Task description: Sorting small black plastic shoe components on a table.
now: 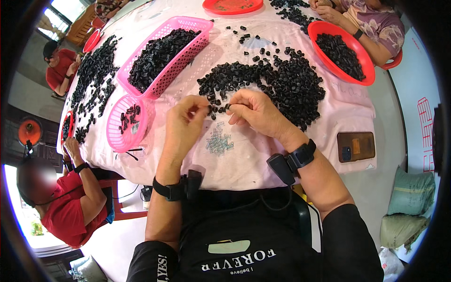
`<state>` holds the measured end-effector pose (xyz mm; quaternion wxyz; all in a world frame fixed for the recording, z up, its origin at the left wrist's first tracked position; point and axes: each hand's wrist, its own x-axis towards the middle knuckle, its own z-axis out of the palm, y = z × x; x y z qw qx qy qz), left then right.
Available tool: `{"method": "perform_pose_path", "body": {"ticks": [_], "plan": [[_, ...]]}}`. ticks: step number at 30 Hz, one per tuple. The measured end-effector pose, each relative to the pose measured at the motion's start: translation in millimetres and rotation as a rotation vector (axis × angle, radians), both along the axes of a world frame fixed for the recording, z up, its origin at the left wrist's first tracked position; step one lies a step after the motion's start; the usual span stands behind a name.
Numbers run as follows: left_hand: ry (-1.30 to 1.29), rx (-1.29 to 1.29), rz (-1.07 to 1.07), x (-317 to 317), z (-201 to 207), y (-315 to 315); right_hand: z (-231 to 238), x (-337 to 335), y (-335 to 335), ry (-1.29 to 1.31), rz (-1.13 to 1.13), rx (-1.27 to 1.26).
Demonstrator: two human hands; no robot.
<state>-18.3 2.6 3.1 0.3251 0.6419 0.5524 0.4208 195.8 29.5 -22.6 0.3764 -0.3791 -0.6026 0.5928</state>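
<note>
My left hand (187, 117) is closed in a pinch, with a small black plastic part (209, 110) at its fingertips. Across a narrow gap, my right hand (258, 113) also pinches a small dark part (229, 108), partly hidden by the fingers. Both hands are raised over the near edge of a large pile of black plastic parts (298, 87), short and cylindrical in shape. On the cloth between my wrists lies a small heap of tiny metal pieces (219, 139) that look like springs. Each of my wrists wears a black strapped device.
Left of the pile stand a pink rectangular basket (199, 43) full of black parts and a round pink basket (112, 134) with a few. A red basin (368, 66) of parts is at the right, above a brown-cased phone (356, 146). Co-workers sit around the cloth-covered table (263, 174).
</note>
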Motion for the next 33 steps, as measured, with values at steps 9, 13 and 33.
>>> {"method": "perform_pose_path", "body": {"ticks": [9, 13, 33], "plan": [[-0.007, -0.18, 0.024, -17, -17, -9, 1, 1, 1, -0.03, -0.008, 0.002], [0.139, -0.038, -0.034, -8, -19, -7, -6, 0, 3, -0.024, 0.004, 0.054], [0.397, 0.026, 0.013, 23, -3, -10, 11, 7, -1, 0.27, -0.006, 0.029]]}}
